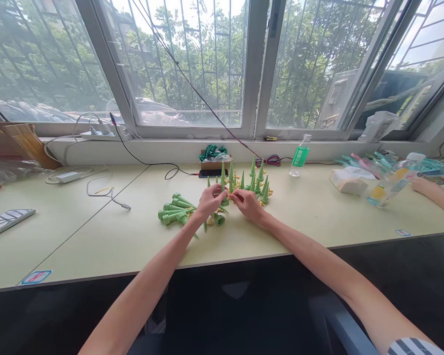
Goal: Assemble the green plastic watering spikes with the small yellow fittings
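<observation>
Pinching a green plastic spike (225,201) upright with the left hand (210,200), nearer than the black smartphone (212,173) and slightly right of it, apparently steadying it for the right hand (247,202), thumb and fingertips pressed together on, seemingly, a small yellow fitting (229,195). Having other spikes (265,194) tip-up to the right of that smartphone, probably on broad collars for balance, and a loose heap (174,213) lying nearer than it and to the left, likely for easy left-hand reach.
</observation>
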Motion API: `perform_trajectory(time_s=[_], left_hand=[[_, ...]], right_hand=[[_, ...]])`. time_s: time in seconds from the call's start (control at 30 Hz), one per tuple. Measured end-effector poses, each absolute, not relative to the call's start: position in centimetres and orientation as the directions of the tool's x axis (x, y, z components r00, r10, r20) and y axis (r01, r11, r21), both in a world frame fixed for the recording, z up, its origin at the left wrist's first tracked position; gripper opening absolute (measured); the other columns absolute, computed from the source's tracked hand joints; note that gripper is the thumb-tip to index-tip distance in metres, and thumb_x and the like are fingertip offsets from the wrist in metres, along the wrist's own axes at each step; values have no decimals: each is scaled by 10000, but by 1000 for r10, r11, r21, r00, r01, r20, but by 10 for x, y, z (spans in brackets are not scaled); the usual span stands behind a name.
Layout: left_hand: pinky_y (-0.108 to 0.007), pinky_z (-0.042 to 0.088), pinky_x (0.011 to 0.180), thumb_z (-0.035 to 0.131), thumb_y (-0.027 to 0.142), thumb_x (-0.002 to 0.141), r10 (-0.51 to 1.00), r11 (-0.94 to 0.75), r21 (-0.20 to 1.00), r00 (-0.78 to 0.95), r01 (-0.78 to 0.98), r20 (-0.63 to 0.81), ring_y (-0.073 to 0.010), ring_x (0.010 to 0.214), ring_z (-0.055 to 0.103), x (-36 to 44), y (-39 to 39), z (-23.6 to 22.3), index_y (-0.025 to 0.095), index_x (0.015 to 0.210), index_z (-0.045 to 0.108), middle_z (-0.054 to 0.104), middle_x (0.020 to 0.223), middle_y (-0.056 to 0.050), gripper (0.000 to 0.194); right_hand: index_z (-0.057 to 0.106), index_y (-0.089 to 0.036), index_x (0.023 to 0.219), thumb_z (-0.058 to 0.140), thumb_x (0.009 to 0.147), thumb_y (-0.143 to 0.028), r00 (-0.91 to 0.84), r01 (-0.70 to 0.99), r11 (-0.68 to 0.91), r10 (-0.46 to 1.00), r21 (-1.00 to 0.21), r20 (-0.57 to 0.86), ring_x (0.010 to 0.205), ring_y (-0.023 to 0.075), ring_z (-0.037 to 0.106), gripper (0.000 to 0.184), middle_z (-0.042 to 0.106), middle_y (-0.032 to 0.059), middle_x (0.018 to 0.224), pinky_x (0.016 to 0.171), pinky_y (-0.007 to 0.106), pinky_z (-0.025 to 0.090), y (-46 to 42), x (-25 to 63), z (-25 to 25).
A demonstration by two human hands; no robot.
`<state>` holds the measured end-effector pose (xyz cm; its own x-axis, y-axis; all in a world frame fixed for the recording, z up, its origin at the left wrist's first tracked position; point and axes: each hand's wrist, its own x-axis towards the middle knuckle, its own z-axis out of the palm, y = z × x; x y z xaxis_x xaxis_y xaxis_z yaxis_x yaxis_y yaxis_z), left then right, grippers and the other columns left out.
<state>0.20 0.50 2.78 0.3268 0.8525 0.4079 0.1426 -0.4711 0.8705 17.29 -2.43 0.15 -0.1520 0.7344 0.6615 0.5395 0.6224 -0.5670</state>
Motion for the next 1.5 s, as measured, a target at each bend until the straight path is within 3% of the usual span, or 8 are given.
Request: perform_trajectory(time_s=[0.13, 0.3, 0.43, 0.8, 1.03, 1.17, 1.37, 1.5], left_hand=[[-275, 556, 623, 645, 463, 785, 855, -466, 873, 328, 143, 403, -180, 750, 655, 2, 5, 28, 152, 916, 669, 701, 859, -80, 339], [-281, 556, 628, 648, 443, 769, 872, -455, 877, 277, 152, 405, -174, 724, 655, 2, 6, 29, 158, 891, 676, 704, 832, -71, 311], [-279, 554, 621, 651, 454, 767, 873, -458, 876, 261, 151, 412, -177, 722, 658, 2, 6, 29, 163, 881, 678, 704, 820, -68, 314], [-257, 538, 597, 641, 437, 789, 856, -473, 867, 317, 160, 408, -159, 705, 631, 2, 4, 29, 149, 903, 670, 683, 824, -64, 311], [-252, 545, 590, 636, 447, 785, 857, -480, 863, 295, 157, 423, -169, 733, 639, 2, 5, 29, 151, 899, 669, 686, 846, -72, 319], [-258, 545, 608, 634, 457, 791, 849, -491, 856, 312, 163, 427, -174, 751, 645, 2, 5, 28, 157, 905, 672, 690, 858, -74, 323], [-256, 539, 600, 642, 473, 784, 846, -483, 862, 335, 153, 414, -166, 732, 635, 2, 6, 26, 163, 902, 668, 686, 864, -65, 333], [-251, 537, 600, 636, 456, 790, 847, -489, 856, 326, 168, 420, -159, 725, 628, 2, 5, 27, 164, 901, 669, 683, 854, -59, 314]], right_hand=[[563, -173, 701, 468, 966, -430, -146, 558, 607, 743, -566, 654, 540, 109, 424, 381, 517, -16, 584, 564, 248, 333, -26, 172, 3], [604, -180, 899, 541, 929, -431, -124, 540, 619, 728, -570, 674, 559, 112, 457, 260, 576, -4, 689, 574, 247, 374, -30, 171, 6], [609, -182, 943, 562, 915, -424, -149, 511, 636, 728, -578, 669, 590, 121, 492, 249, 625, 26, 778, 583, 255, 407, -31, 170, 6], [538, -179, 691, 481, 956, -426, -131, 563, 604, 739, -564, 661, 528, 106, 397, 366, 474, -30, 566, 551, 248, 318, -25, 172, 3], [584, -179, 906, 534, 925, -442, -154, 534, 615, 746, -580, 649, 546, 111, 453, 269, 576, -9, 678, 563, 244, 370, -31, 170, 8], [579, -178, 833, 531, 925, -420, -171, 538, 623, 740, -568, 651, 549, 110, 440, 263, 553, -11, 652, 562, 243, 361, -31, 170, 8], [508, -182, 640, 451, 957, -503, -161, 592, 584, 761, -555, 628, 505, 97, 359, 454, 442, -34, 537, 535, 246, 299, -27, 171, 4], [551, -179, 724, 459, 956, -501, -164, 585, 582, 767, -565, 620, 513, 100, 385, 408, 469, -35, 558, 541, 241, 310, -29, 171, 5]])
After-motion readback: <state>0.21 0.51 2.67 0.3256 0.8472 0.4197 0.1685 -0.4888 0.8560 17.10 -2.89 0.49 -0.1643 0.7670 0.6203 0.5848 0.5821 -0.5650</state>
